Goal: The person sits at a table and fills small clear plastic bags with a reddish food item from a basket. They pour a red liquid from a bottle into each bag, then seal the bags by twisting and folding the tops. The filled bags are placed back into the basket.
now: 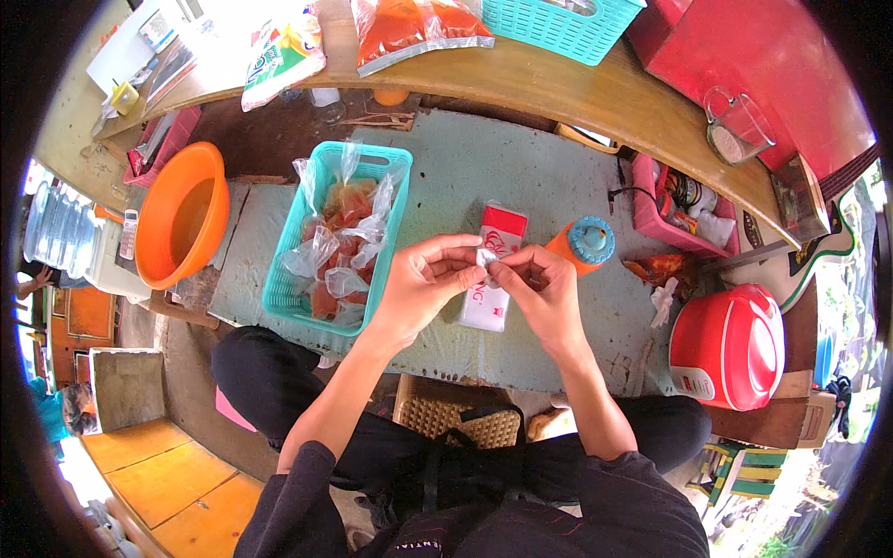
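My left hand (429, 282) and my right hand (537, 286) meet in front of me, both pinching a small piece of thin whitish plastic (487, 262), probably a bag. Beneath them a red and white packet (485, 314) lies on the worn blue-grey table (446, 174). Left of my hands stands a turquoise plastic basket (398, 216) holding several knotted clear plastic bags with orange-red contents (349, 204). Just right of the packet is an orange squeeze bottle (584, 244) with a blue cap.
An orange basin (218, 209) stands at the left, beside a calculator (129, 234). A red rice cooker (729, 349) and a pink basket (729, 244) are at the right. Across the back runs a raised wooden shelf (544, 84) bearing packets, another turquoise basket (558, 31) and a glass mug (739, 129).
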The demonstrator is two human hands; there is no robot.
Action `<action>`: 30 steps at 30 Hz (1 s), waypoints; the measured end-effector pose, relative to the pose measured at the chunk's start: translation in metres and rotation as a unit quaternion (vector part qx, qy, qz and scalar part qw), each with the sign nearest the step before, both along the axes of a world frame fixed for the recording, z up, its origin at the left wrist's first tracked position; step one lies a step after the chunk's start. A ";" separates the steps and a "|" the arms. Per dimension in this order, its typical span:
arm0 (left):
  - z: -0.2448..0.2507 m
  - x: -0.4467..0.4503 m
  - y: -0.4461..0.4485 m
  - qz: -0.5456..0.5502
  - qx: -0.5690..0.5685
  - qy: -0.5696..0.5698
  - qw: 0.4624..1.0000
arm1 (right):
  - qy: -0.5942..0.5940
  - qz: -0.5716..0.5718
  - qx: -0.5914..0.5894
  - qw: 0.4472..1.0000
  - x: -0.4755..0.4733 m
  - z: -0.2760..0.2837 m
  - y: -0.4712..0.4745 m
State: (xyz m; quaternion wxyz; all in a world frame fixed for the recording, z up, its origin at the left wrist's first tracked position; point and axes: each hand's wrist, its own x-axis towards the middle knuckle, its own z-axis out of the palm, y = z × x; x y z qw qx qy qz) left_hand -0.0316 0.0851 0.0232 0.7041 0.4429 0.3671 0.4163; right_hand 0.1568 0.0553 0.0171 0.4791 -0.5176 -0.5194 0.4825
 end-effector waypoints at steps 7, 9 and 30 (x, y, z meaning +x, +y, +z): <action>-0.004 0.001 -0.001 0.021 0.006 0.024 0.999 | -0.035 0.005 0.002 0.999 -0.003 0.001 -0.001; -0.005 0.001 -0.001 0.026 0.013 0.027 0.999 | -0.044 0.017 -0.002 0.999 -0.002 0.002 -0.001; -0.007 0.006 -0.010 0.112 0.219 0.195 0.950 | -0.227 -0.057 0.134 0.963 -0.017 0.009 -0.006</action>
